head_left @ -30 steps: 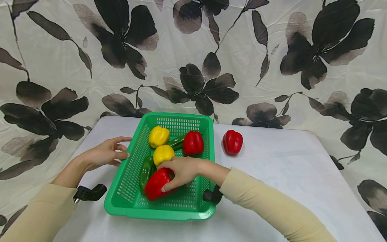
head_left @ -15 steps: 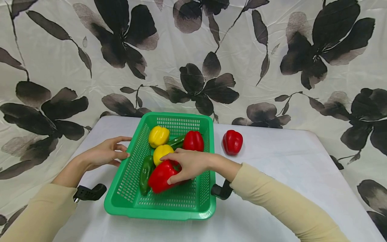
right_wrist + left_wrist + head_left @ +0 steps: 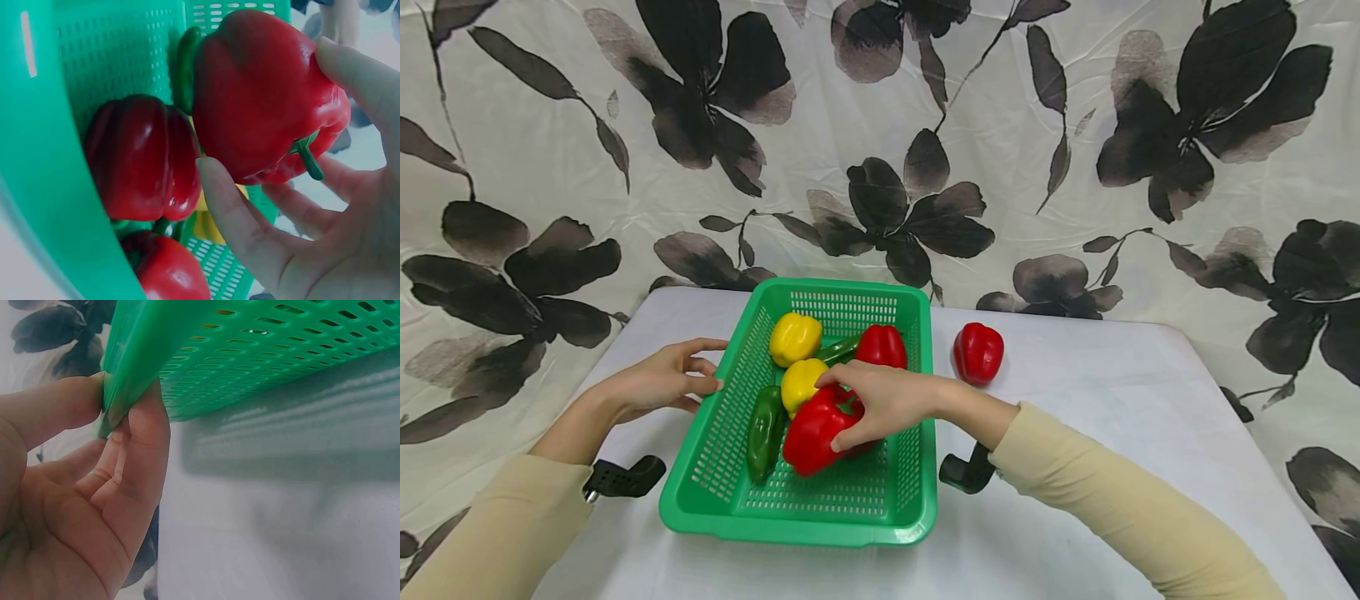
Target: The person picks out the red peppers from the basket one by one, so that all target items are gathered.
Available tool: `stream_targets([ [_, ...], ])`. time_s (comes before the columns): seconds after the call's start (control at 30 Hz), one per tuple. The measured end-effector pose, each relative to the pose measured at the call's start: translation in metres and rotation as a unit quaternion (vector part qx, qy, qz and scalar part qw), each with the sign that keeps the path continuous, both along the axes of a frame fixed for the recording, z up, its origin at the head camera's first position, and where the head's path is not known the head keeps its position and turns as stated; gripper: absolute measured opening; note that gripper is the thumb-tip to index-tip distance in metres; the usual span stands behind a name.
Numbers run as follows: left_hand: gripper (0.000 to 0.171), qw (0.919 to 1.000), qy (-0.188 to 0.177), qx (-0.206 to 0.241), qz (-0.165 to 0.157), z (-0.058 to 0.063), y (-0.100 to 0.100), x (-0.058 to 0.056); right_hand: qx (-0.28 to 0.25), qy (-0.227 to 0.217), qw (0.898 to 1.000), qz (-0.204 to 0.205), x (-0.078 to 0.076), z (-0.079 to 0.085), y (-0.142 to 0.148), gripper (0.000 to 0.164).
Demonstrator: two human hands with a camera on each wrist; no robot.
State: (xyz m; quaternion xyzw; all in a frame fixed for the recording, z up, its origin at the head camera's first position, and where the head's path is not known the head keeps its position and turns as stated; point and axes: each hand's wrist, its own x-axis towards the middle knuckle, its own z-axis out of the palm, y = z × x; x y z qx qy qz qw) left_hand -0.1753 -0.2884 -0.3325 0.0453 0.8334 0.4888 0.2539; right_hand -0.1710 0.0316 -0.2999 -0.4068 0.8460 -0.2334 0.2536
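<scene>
My right hand (image 3: 887, 400) grips a red bell pepper (image 3: 817, 435) above the near part of a green plastic basket (image 3: 797, 532). In the right wrist view, the thumb and fingers spread round this pepper, its green stem facing the palm. Beneath it lies a second red bell pepper (image 3: 144, 162), mostly hidden from the head view. Another red bell pepper (image 3: 882, 346) sits farther back. At the basket's left rim, my left hand (image 3: 81, 481) pinches the edge between thumb and fingers. Two yellow bell peppers (image 3: 795, 339) and two long green peppers (image 3: 765, 433) also lie in the basket.
A red bell pepper (image 3: 978, 353) rests on the white-covered table (image 3: 1097, 417), right of the basket. Behind the table hangs a floral cloth (image 3: 1037, 108). Black wrist cameras (image 3: 968, 471) project from both wrists.
My right hand has moved away from me and rightward with the red bell pepper, away from the long green pepper. The left hand has stayed at the basket rim.
</scene>
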Motion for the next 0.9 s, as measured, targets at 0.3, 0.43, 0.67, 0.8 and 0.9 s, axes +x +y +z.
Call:
stream_targets([
  [0.3,0.076,1.0000,-0.001,-0.003,0.004,0.000,0.001,0.000,-0.014,-0.002,1.000,-0.018,-0.001,0.006,0.014,0.067],
  [0.43,0.075,1.0000,0.000,-0.002,0.004,0.000,0.001,0.000,-0.037,-0.010,0.999,-0.030,-0.004,0.006,0.021,0.069],
  [0.67,0.075,1.0000,0.000,-0.001,0.003,-0.001,0.000,0.000,-0.075,-0.046,0.994,-0.062,-0.009,0.005,0.032,0.069],
  [0.8,0.075,1.0000,0.002,-0.002,0.001,-0.001,0.000,0.000,-0.093,-0.057,0.991,-0.073,-0.009,0.005,0.037,0.070],
  [0.9,0.075,1.0000,0.002,-0.001,0.001,-0.001,0.000,0.000,-0.096,-0.062,0.990,-0.084,-0.011,0.005,0.040,0.070],
])
